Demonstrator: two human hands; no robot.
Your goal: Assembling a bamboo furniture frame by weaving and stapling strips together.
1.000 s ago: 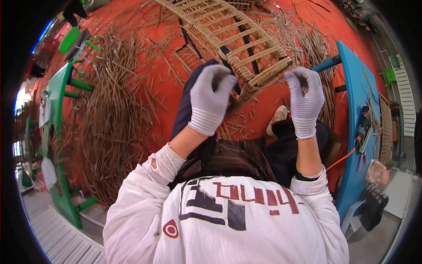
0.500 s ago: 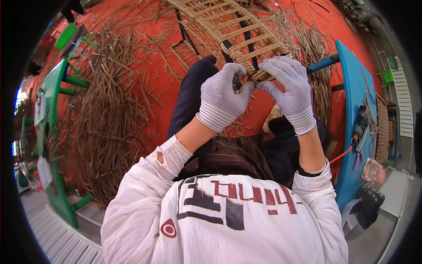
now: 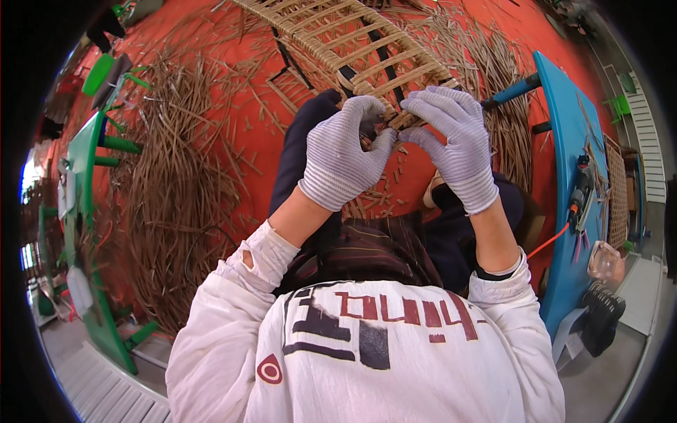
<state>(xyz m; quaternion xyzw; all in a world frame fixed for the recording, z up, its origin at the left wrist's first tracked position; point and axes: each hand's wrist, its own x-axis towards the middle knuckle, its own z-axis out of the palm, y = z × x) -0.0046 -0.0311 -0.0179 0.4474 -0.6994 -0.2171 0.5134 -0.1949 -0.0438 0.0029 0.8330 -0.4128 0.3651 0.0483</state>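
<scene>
Wicker frame [image 3: 352, 42], a ladder-like woven panel of pale cane, lies on the red floor [image 3: 233, 42] ahead of the person's knees, its near end between both gloved hands. Left hand [image 3: 343, 156] is curled with fingertips pinched on the frame's near edge; right hand [image 3: 455, 144] is likewise closed on that edge, thumbs almost meeting. Loose cane strips [image 3: 176, 204] are heaped to the left, a blue bench [image 3: 568, 141] stands at the right.

Strip pile [image 3: 176, 204] left; woven frame [image 3: 352, 42] ahead; bench [image 3: 571, 176] right
</scene>
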